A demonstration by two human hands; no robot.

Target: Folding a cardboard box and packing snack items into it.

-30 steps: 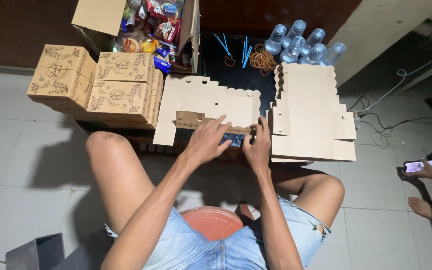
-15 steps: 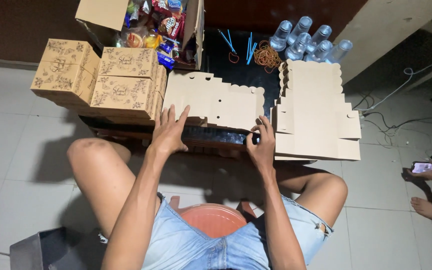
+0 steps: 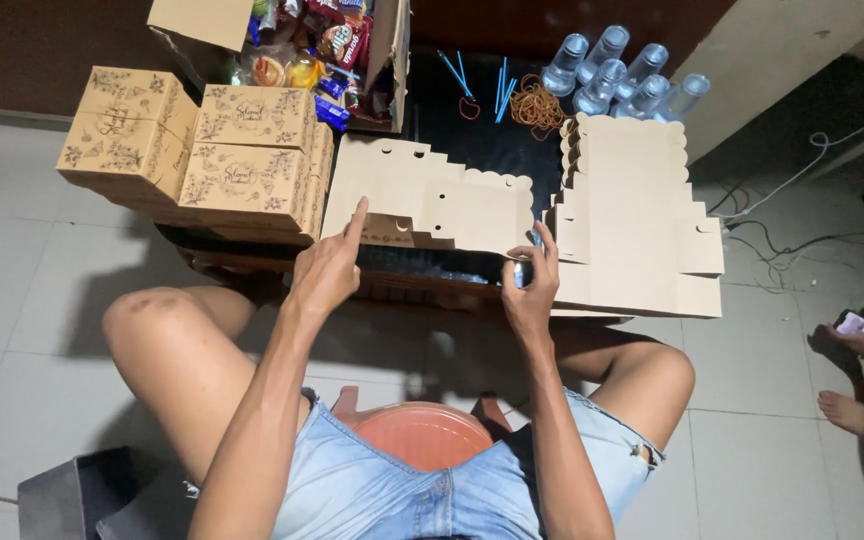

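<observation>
A flat die-cut cardboard blank [image 3: 432, 205] lies on the dark surface [image 3: 492, 150] between the folded printed boxes [image 3: 202, 150] at the left and a stack of blanks [image 3: 637, 220] at the right. The left hand [image 3: 327, 275] is rested on its near left edge with fingers [image 3: 357, 215] spread open, while the right hand [image 3: 532, 290] is curled shut on a small bluish object [image 3: 524, 272] at its near right corner. The blank is judged light, thin and easily creased, best taken by its edges or flaps.

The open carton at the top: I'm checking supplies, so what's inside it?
The open carton holds colourful snack packets, piled loosely. Anything beneath that top layer is covered, and the raised flap hides its left part.
</observation>
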